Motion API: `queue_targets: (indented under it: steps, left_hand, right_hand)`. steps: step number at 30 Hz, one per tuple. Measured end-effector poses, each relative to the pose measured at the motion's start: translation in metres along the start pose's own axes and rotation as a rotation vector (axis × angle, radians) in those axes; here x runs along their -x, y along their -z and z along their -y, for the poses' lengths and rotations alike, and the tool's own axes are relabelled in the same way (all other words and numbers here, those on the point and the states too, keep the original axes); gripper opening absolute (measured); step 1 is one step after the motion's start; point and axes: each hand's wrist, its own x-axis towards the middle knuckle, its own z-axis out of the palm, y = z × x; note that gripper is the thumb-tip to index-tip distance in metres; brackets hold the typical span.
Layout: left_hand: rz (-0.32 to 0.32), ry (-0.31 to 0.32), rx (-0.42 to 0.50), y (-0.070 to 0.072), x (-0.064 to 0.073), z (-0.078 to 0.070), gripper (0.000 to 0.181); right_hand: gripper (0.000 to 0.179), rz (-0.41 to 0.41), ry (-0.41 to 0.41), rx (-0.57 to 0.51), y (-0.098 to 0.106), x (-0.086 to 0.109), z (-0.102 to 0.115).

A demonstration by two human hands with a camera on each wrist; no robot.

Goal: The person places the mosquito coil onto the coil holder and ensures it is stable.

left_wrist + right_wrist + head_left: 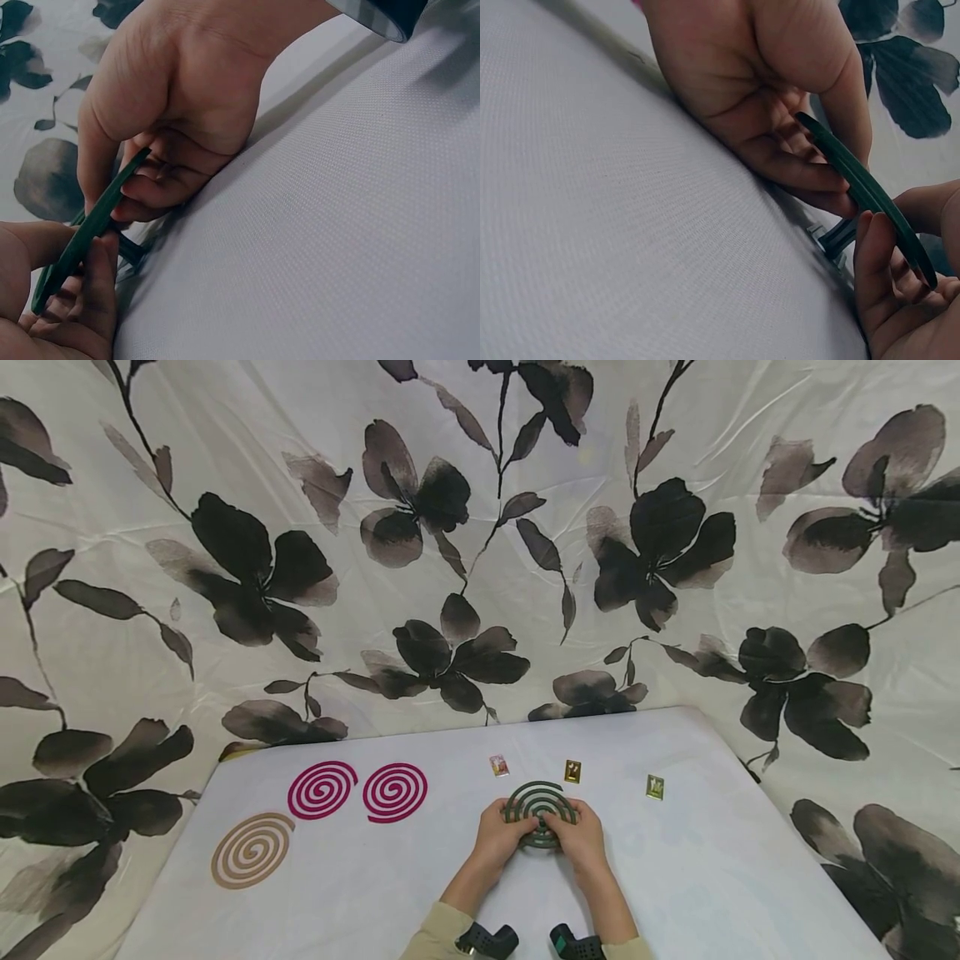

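Observation:
Both hands hold a dark green mosquito coil (542, 783) near the middle of the table. My left hand (495, 837) grips its left side and my right hand (587, 838) its right, thumbs meeting on top near the centre. Seen edge-on in the left wrist view, the coil (90, 229) tilts between the fingertips of both hands. The right wrist view also shows the coil (874, 196) pinched from two sides. Beneath it a short dark green piece (838, 238) slants down towards the cloth. Fingers hide part of the coil's rings.
Two magenta coils (322, 791) lie side by side at the back left, with a tan coil (252, 852) nearer the front. Beyond the hands sit a small reddish packet (498, 766), a gold one (572, 771) and a greenish one (655, 787). A floral curtain (450, 568) hangs behind.

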Motion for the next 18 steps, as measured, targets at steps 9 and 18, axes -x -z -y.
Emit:
queue_targets:
  steps: [9, 18]
  left_hand:
    - [-0.009, -0.009, 0.003, 0.0008, -0.0004, 0.0024, 0.042]
    - [-0.038, 0.006, -0.012, 0.0001, 0.0025, 0.0009, 0.046]
  right_hand:
    - [0.044, -0.003, 0.006, 0.011, 0.0001, 0.0017, 0.0005]
    - [0.046, 0.013, -0.012, 0.003, 0.001, 0.0, 0.0008]
